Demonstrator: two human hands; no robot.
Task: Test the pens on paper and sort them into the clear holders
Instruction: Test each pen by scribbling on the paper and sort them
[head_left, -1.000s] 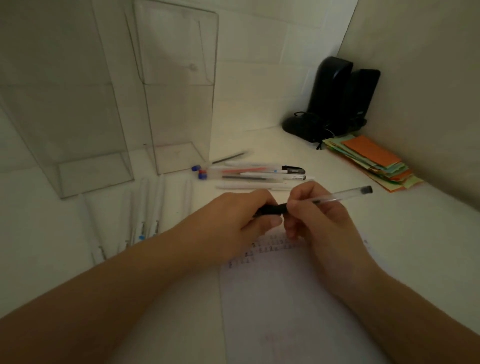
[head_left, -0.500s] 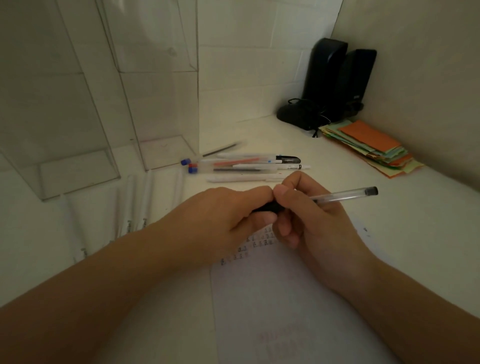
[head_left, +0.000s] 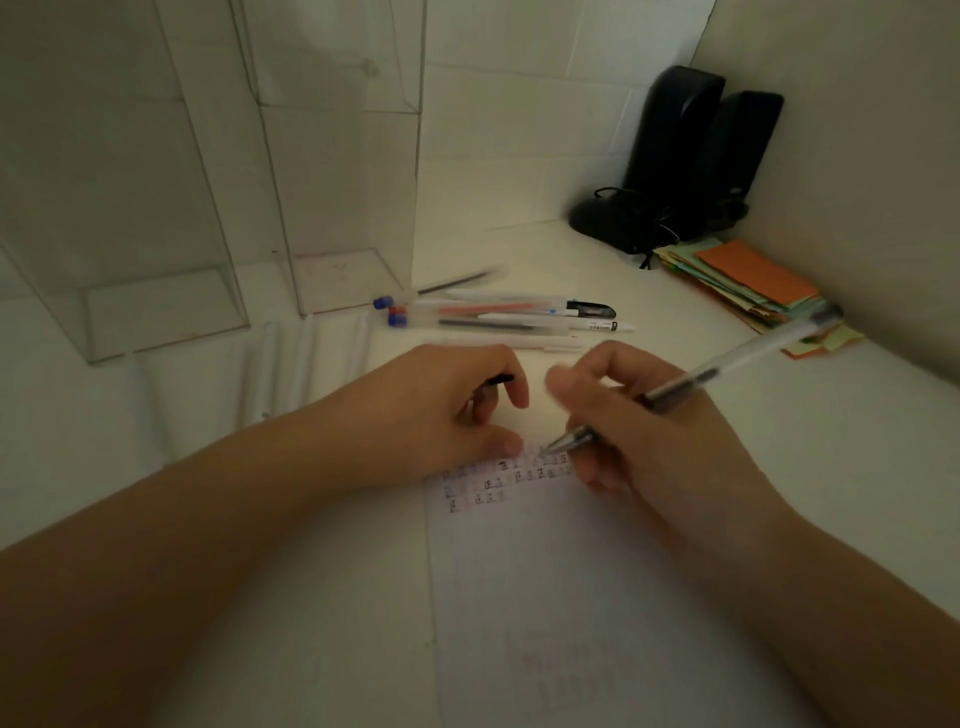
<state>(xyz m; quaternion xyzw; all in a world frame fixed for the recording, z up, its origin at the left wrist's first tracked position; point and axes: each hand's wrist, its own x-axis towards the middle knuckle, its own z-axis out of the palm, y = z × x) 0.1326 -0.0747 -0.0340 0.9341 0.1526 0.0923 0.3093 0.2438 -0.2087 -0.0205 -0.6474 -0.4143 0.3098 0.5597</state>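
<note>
The uncapped clear pen (head_left: 727, 364) is being pinched in the right hand (head_left: 639, 426), tip lowered onto the paper (head_left: 571, 571) for testing, while its black cap (head_left: 501, 379) is being kept curled inside the left hand (head_left: 441, 410), fingertips steadying the sheet.

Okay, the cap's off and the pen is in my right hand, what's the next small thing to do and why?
Probably lower the tip and draw a short stroke. The right hand holds the clear pen with its tip just at the paper, beside the rows of earlier test marks. The left hand holds the black cap and rests at the sheet's top edge.
</note>
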